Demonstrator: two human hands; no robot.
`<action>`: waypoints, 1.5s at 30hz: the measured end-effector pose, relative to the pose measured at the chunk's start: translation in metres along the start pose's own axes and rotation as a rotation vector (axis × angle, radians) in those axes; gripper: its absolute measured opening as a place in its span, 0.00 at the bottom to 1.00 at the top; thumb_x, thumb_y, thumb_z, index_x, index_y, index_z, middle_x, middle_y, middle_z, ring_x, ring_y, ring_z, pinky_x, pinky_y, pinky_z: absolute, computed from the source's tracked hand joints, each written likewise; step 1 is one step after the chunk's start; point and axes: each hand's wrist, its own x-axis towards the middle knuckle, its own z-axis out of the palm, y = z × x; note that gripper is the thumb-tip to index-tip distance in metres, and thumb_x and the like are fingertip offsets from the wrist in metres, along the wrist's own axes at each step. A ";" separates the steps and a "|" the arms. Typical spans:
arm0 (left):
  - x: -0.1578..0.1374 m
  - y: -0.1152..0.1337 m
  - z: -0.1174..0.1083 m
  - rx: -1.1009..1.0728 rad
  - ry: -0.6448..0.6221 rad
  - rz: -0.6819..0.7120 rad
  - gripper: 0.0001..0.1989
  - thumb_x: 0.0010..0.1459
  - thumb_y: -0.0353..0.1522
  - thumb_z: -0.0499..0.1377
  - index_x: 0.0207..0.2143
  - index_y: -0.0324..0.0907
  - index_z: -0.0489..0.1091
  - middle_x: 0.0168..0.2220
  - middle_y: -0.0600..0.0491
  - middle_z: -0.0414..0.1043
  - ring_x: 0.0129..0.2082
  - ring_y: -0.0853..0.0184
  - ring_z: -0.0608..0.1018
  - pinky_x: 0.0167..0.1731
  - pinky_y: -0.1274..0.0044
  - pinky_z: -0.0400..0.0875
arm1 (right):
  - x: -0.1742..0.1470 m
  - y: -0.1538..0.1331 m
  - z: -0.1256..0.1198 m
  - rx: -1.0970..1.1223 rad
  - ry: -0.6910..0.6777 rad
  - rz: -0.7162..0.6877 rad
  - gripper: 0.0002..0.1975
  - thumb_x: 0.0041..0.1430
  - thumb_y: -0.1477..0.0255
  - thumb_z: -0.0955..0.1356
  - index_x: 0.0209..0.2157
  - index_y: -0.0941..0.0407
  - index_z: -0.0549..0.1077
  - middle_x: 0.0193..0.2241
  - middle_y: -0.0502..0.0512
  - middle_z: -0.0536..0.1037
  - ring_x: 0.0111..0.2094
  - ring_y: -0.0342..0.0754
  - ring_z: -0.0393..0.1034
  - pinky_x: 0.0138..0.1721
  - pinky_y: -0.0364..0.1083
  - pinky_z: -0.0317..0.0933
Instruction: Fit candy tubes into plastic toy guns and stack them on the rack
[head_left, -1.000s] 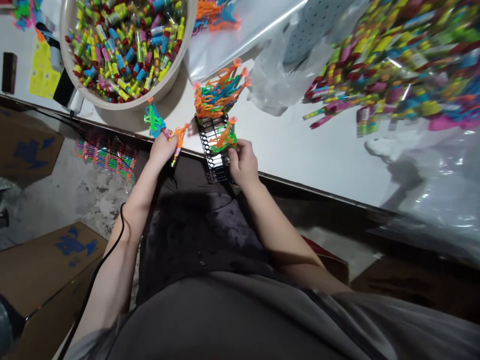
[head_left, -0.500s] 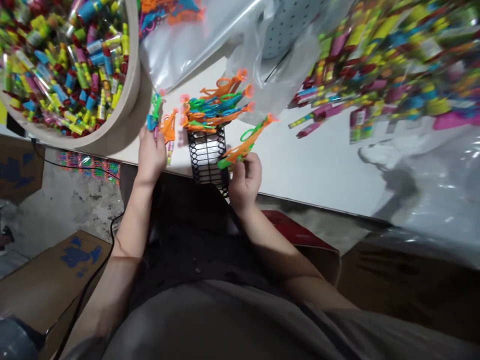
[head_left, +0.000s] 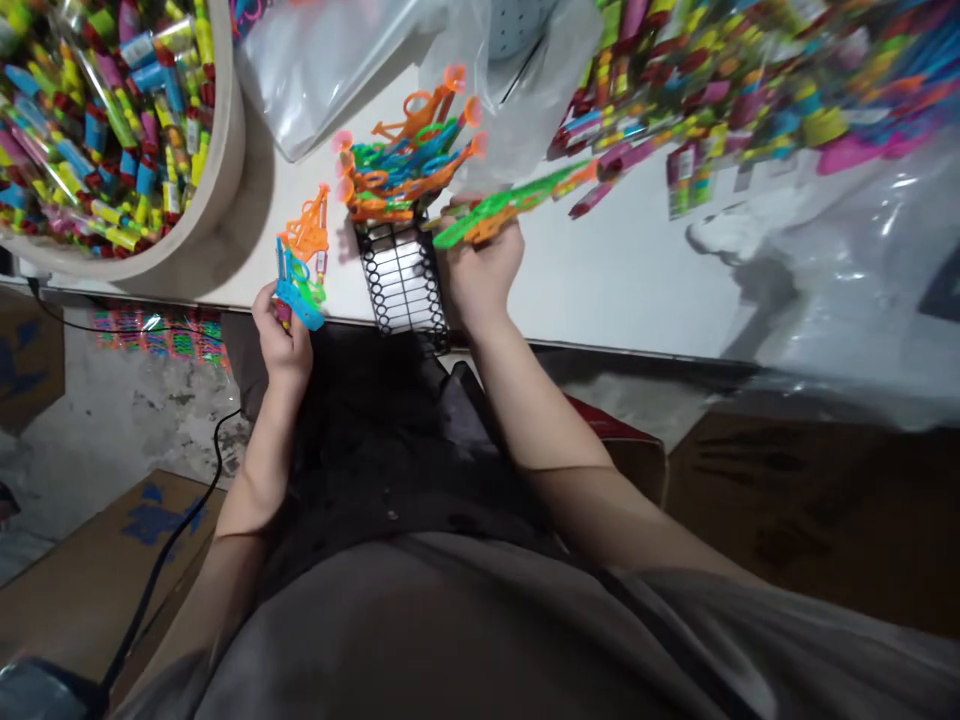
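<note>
My left hand [head_left: 283, 340] is closed around a blue and green plastic toy [head_left: 298, 296] at the table's front edge. Just beyond it an orange plastic toy [head_left: 307, 232] lies on the white table. In my right hand [head_left: 487, 270] are green and orange plastic toys [head_left: 517, 205], blurred and pointing to the right. Between my hands stands a black wire rack [head_left: 401, 280]. A row of orange, green and blue toys [head_left: 412, 165] with pinkish suction-cup tips sits at its far end.
A large pale tub [head_left: 234, 130] full of small colourful tubes stands at the left. More such tubes [head_left: 720, 90] are heaped at the back right. Clear plastic bags [head_left: 330, 70] lie behind the rack. Cardboard boxes [head_left: 112, 560] stand below the table.
My right hand has moved away from me with its toys, which now point more to the right. My left hand has turned its toy and drawn back slightly. The whole view has shifted.
</note>
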 end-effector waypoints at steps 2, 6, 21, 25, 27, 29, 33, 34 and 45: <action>-0.016 -0.005 -0.008 -0.041 0.026 -0.015 0.17 0.57 0.38 0.56 0.46 0.42 0.57 0.40 0.50 0.60 0.45 0.66 0.69 0.51 0.72 0.65 | 0.004 0.018 0.011 -0.065 -0.013 -0.088 0.30 0.67 0.56 0.46 0.54 0.57 0.66 0.47 0.62 0.71 0.50 0.54 0.69 0.47 0.57 0.67; -0.049 -0.012 -0.029 -0.125 0.095 -0.023 0.10 0.58 0.37 0.51 0.40 0.43 0.54 0.36 0.53 0.57 0.37 0.69 0.68 0.44 0.74 0.68 | 0.011 0.039 0.022 -0.141 -0.002 -0.155 0.31 0.67 0.55 0.46 0.52 0.59 0.66 0.47 0.63 0.70 0.49 0.55 0.69 0.45 0.58 0.67; -0.057 0.015 -0.010 -0.172 0.105 0.427 0.13 0.60 0.44 0.55 0.38 0.45 0.64 0.35 0.53 0.66 0.38 0.68 0.72 0.44 0.71 0.68 | 0.010 0.021 0.024 -0.011 0.134 -0.075 0.16 0.62 0.57 0.61 0.36 0.56 0.64 0.35 0.57 0.69 0.40 0.49 0.68 0.43 0.56 0.66; -0.021 0.022 0.016 -0.214 0.018 0.407 0.15 0.59 0.46 0.56 0.38 0.45 0.64 0.35 0.53 0.68 0.37 0.68 0.75 0.44 0.72 0.69 | 0.011 0.017 0.027 -0.012 0.139 -0.042 0.15 0.62 0.57 0.61 0.35 0.56 0.63 0.35 0.56 0.68 0.38 0.49 0.68 0.42 0.55 0.66; 0.002 0.018 0.036 -0.200 -0.016 0.377 0.14 0.59 0.45 0.56 0.38 0.44 0.64 0.36 0.52 0.69 0.40 0.66 0.75 0.45 0.71 0.70 | 0.013 0.016 0.028 -0.007 0.142 -0.033 0.15 0.61 0.58 0.62 0.35 0.56 0.63 0.35 0.57 0.69 0.38 0.49 0.68 0.43 0.56 0.66; 0.023 0.011 0.055 -0.177 -0.040 0.341 0.13 0.59 0.44 0.56 0.37 0.44 0.63 0.36 0.52 0.70 0.40 0.66 0.76 0.45 0.70 0.71 | 0.014 0.014 0.027 0.003 0.131 -0.022 0.14 0.60 0.58 0.63 0.35 0.56 0.64 0.34 0.57 0.69 0.39 0.50 0.68 0.44 0.56 0.65; 0.046 -0.002 0.077 -0.117 -0.083 0.285 0.09 0.59 0.38 0.58 0.34 0.43 0.62 0.34 0.52 0.71 0.38 0.66 0.77 0.42 0.71 0.73 | 0.013 0.007 0.023 0.065 0.116 0.031 0.15 0.58 0.58 0.65 0.36 0.57 0.64 0.33 0.56 0.71 0.35 0.49 0.67 0.41 0.53 0.65; 0.048 -0.003 0.078 -0.098 -0.100 0.280 0.09 0.58 0.37 0.58 0.33 0.43 0.62 0.34 0.51 0.71 0.38 0.66 0.78 0.42 0.70 0.73 | 0.012 0.005 0.022 0.087 0.113 0.045 0.16 0.57 0.58 0.66 0.37 0.57 0.65 0.32 0.56 0.71 0.33 0.47 0.67 0.39 0.52 0.65; 0.050 -0.001 0.082 -0.102 -0.109 0.279 0.10 0.58 0.38 0.58 0.32 0.43 0.62 0.35 0.51 0.74 0.39 0.64 0.79 0.44 0.68 0.73 | 0.010 0.001 0.021 0.134 0.152 0.126 0.19 0.53 0.54 0.67 0.32 0.55 0.63 0.23 0.46 0.64 0.24 0.42 0.60 0.29 0.45 0.61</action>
